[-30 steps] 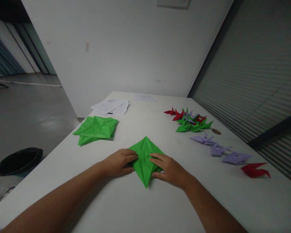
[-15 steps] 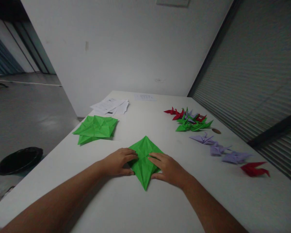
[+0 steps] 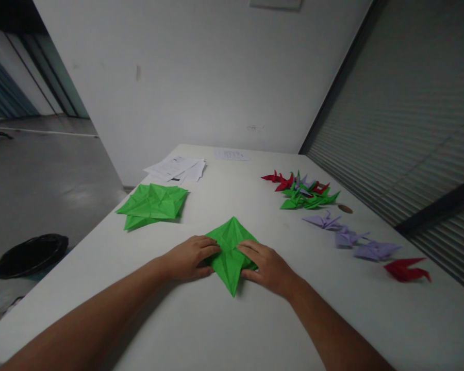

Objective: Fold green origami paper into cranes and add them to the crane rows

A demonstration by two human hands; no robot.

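A creased sheet of green origami paper (image 3: 230, 257) lies in front of me like a diamond, one corner pointing toward me and one away. At its left corner my left hand (image 3: 191, 258) is closed on the edge, fingers on top and thumb low at the side. My right hand (image 3: 269, 267) pinches the opposite edge, its fingertips on the upper face and its thumb by the lower edge. The near point of the paper is slightly lifted. Both side corners are partly hidden by my fingers.
Creased green sheets (image 3: 154, 202) are stacked to the left, with printed papers (image 3: 176, 169) behind. At the right lie a pile of folded cranes (image 3: 307, 196), several purple cranes (image 3: 375, 250), a red crane (image 3: 406, 269) and a brown disc (image 3: 345, 209). A black-lined bin (image 3: 31, 255) stands off the table's left.
The paper's near point has drawn back slightly away from me, and its right side has bent inward. My right fingers have closed in a little; the left hand has barely moved.
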